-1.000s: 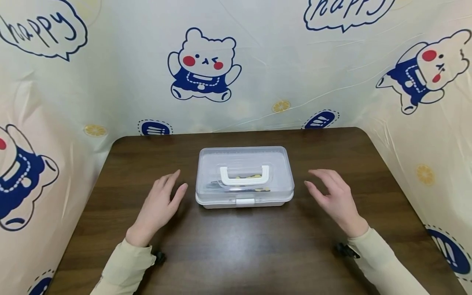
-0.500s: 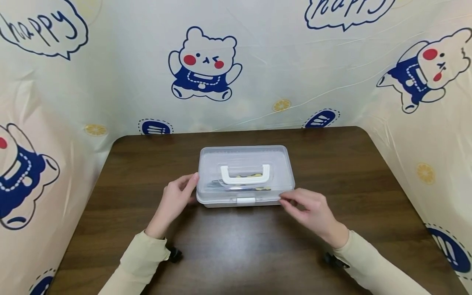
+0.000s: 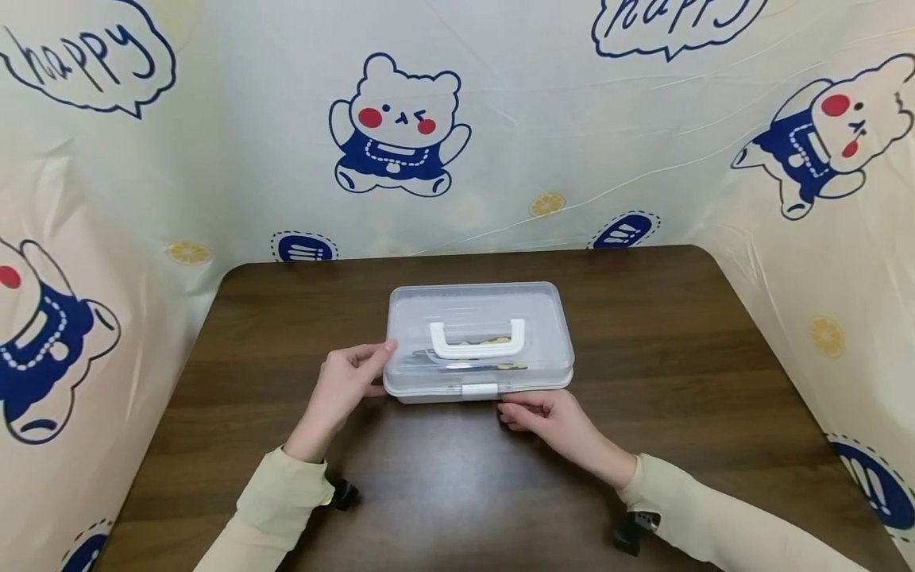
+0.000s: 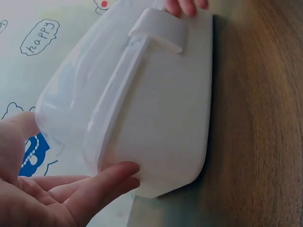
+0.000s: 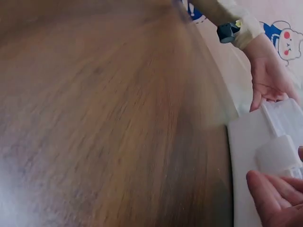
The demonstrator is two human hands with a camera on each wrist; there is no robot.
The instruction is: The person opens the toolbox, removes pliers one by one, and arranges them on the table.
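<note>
A plastic storage box (image 3: 493, 306) with a clear lid lies closed on the table. It has a white carry handle (image 3: 477, 349) and a white front latch (image 3: 480, 390). Through the lid show slim tools with yellow-and-dark handles (image 3: 493, 367). My left hand (image 3: 343, 393) grips the box's left end, thumb at the lid's edge and fingers lower by the pale base (image 4: 170, 113). At the front, just right of the latch, my right hand (image 3: 557, 421) has its fingertips close against the box. The right wrist view shows those fingers (image 5: 272, 196) beside the latch.
The box stands on a dark wood table (image 3: 443, 492) with rounded far corners. A printed curtain (image 3: 250, 159) with bears and lettering hangs behind it and along both sides. Small black devices (image 3: 632, 531) sit at both wrists.
Both hands have come in from beside the box. The left one has taken hold of its left end; the right one has slid left along the front toward the latch.
</note>
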